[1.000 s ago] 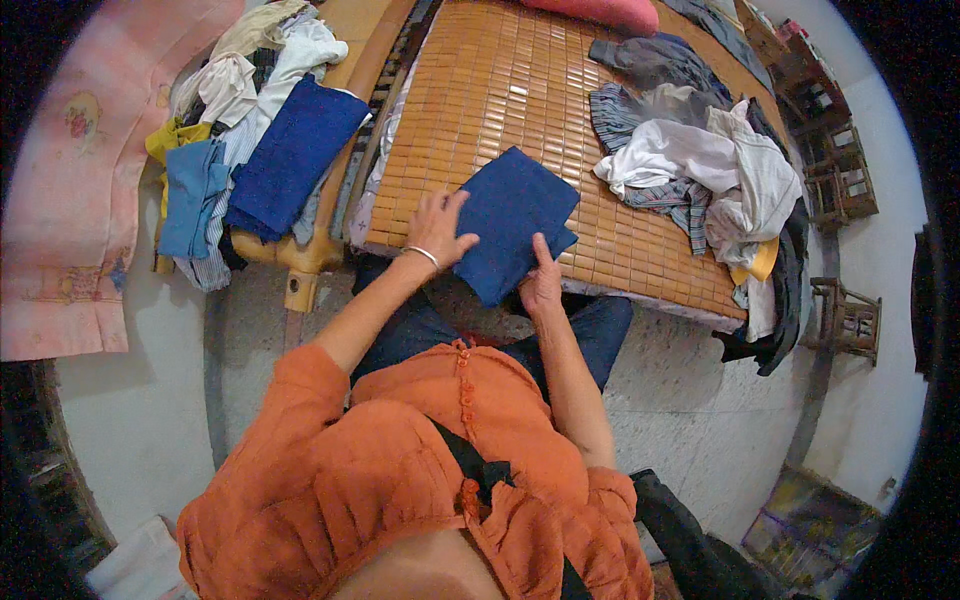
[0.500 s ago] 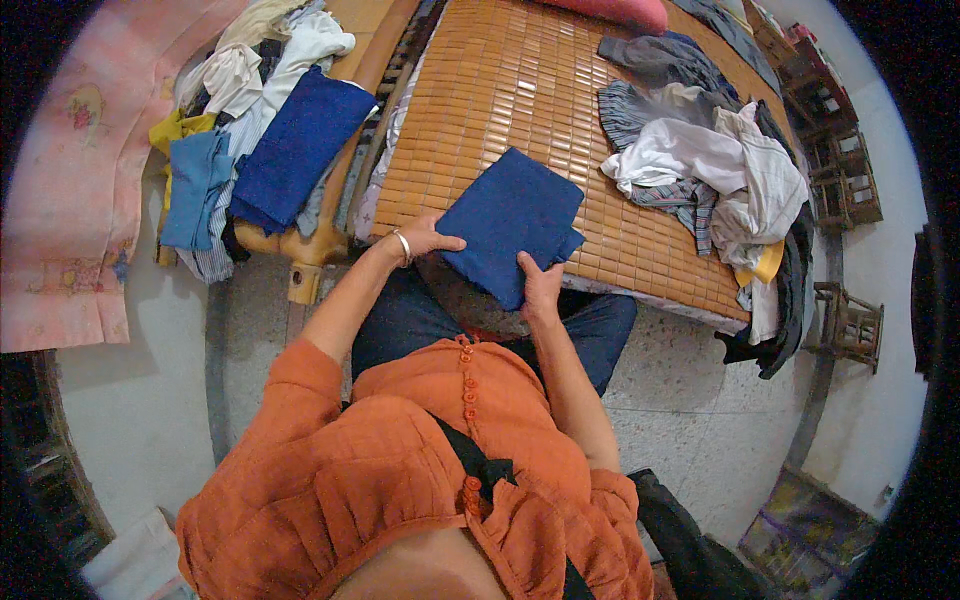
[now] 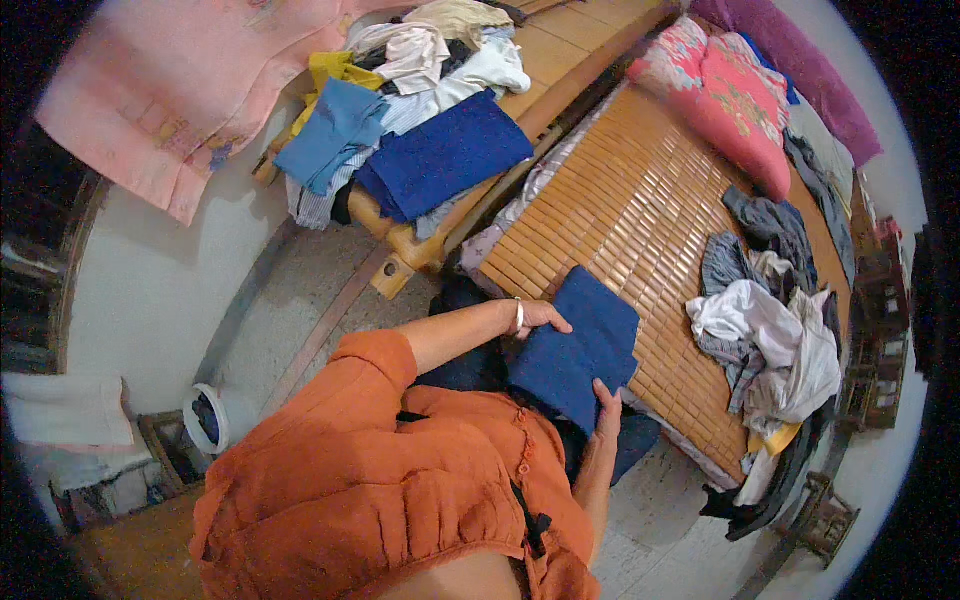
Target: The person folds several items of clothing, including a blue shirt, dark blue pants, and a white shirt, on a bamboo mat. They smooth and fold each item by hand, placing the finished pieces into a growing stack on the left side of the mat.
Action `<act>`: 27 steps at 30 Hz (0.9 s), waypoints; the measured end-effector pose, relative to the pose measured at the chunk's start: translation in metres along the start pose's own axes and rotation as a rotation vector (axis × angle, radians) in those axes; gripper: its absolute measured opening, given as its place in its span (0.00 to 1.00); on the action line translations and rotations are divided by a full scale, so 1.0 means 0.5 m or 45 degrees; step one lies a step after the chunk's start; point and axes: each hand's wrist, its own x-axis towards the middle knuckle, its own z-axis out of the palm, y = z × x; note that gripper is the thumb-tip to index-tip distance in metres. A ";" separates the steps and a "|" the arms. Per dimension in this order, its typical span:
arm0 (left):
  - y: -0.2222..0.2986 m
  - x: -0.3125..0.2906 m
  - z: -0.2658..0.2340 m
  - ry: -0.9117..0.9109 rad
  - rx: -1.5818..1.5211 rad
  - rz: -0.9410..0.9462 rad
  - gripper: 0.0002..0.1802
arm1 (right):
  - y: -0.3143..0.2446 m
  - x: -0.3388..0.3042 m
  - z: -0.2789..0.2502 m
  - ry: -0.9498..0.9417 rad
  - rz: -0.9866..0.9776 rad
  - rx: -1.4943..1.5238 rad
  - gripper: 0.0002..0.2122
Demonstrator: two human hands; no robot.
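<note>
- Left hand (image 3: 545, 318): grip holds folded navy cloth (image 3: 590, 335) at its 10 o'clock edge, thumb on top.
- Right hand (image 3: 604, 412): grips its 5 o'clock edge.
- Cloth overlaps slatted mat's (image 3: 600, 190) near edge; contact beneath, can't tell.
- Mat shows between cloth and garment pile (image 3: 775, 325), 3 o'clock.
- Clothes stack (image 3: 445, 150): 11 o'clock, well apart.

Folded navy cloth (image 3: 588, 345) (4 o'clock): matt fabric, largely smooth; slatted mat (image 3: 600, 205) (2 o'clock): glossy, smooth, wood-like slats; bench frame (image 3: 425, 252) (10 o'clock): smooth wood with a slight sheen; heaped garments (image 3: 750, 315) (3 o'clock): rumpled, matt cloth; shirt (image 3: 360, 480) (7 o'clock): matt, visibly crinkled cloth; bracelet (image 3: 520, 317) (near centre, toward 4 o'clock): shiny, apparently metal
</note>
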 end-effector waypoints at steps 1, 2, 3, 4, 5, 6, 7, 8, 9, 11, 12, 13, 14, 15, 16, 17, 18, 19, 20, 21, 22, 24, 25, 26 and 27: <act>0.010 -0.016 0.009 0.027 0.068 0.029 0.19 | 0.005 0.005 -0.003 -0.040 0.006 0.016 0.32; 0.024 -0.037 0.021 0.023 0.110 0.041 0.19 | 0.005 0.003 0.003 -0.091 0.043 -0.009 0.31; 0.037 -0.059 0.036 0.029 0.151 0.056 0.20 | 0.003 -0.004 0.006 -0.151 0.084 -0.034 0.30; 0.046 -0.077 0.044 0.033 0.193 0.070 0.20 | 0.002 -0.010 0.008 -0.209 0.124 -0.058 0.29; 0.055 -0.094 0.040 -0.043 0.163 0.089 0.21 | 0.008 -0.008 0.013 -0.297 0.090 -0.161 0.29; 0.066 -0.112 0.038 -0.026 0.148 0.105 0.21 | 0.012 -0.005 0.017 -0.318 0.130 -0.149 0.29; 0.079 -0.133 0.038 -0.008 0.133 0.122 0.21 | 0.015 -0.001 0.026 -0.339 0.170 -0.137 0.29; 0.089 -0.157 0.043 0.013 0.117 0.137 0.22 | 0.020 0.000 0.035 -0.362 0.213 -0.124 0.28; 0.099 -0.181 0.046 0.029 0.042 0.184 0.23 | 0.016 -0.007 0.057 -0.416 0.117 -0.095 0.29; 0.116 -0.199 0.004 -0.007 -0.062 0.330 0.22 | -0.001 -0.005 0.070 -0.496 0.184 -0.119 0.29; 0.135 -0.231 0.006 -0.010 -0.112 0.402 0.22 | -0.006 -0.003 0.069 -0.536 0.218 -0.127 0.29; 0.154 -0.263 -0.002 0.011 -0.148 0.507 0.22 | 0.012 0.009 0.058 -0.505 0.199 -0.038 0.28; 0.175 -0.297 -0.012 0.031 -0.185 0.612 0.22 | 0.010 0.008 0.059 -0.500 0.198 -0.009 0.28; 0.200 -0.337 -0.012 0.119 -0.247 0.730 0.21 | 0.006 0.006 0.059 -0.490 0.194 0.021 0.28; 0.223 -0.379 -0.015 0.212 -0.309 0.849 0.21 | 0.005 0.004 0.059 -0.484 0.193 0.051 0.28; 0.245 -0.417 -0.035 0.258 -0.332 1.043 0.21 | 0.008 0.008 0.056 -0.436 0.187 0.047 0.28; 0.268 -0.450 -0.054 0.301 -0.356 1.235 0.22 | 0.012 0.010 0.050 -0.383 0.185 0.071 0.27; 0.289 -0.490 -0.048 0.468 -0.400 1.441 0.21 | 0.016 0.013 0.044 -0.335 0.186 0.093 0.27; 0.310 -0.522 -0.050 0.631 -0.443 1.642 0.21 | 0.022 0.017 0.034 -0.282 0.182 0.117 0.27; 0.328 -0.554 -0.079 0.663 -0.468 1.816 0.20 | 0.029 0.026 0.025 -0.290 0.208 0.152 0.25; 0.351 -0.586 -0.115 0.691 -0.493 1.988 0.19 | 0.035 0.033 0.018 -0.281 0.206 0.160 0.24; 0.402 -0.636 -0.217 0.685 -0.459 2.342 0.20 | 0.039 0.035 0.018 -0.255 0.205 0.180 0.24; 0.418 -0.643 -0.222 0.764 -0.474 2.477 0.21 | 0.042 0.037 0.016 -0.235 0.212 0.187 0.23; 0.433 -0.654 -0.225 0.848 -0.485 2.616 0.22 | 0.045 0.041 0.016 -0.220 0.222 0.195 0.23; 0.449 -0.657 -0.272 0.835 -0.470 2.730 0.23 | 0.045 0.042 0.016 -0.202 0.226 0.200 0.23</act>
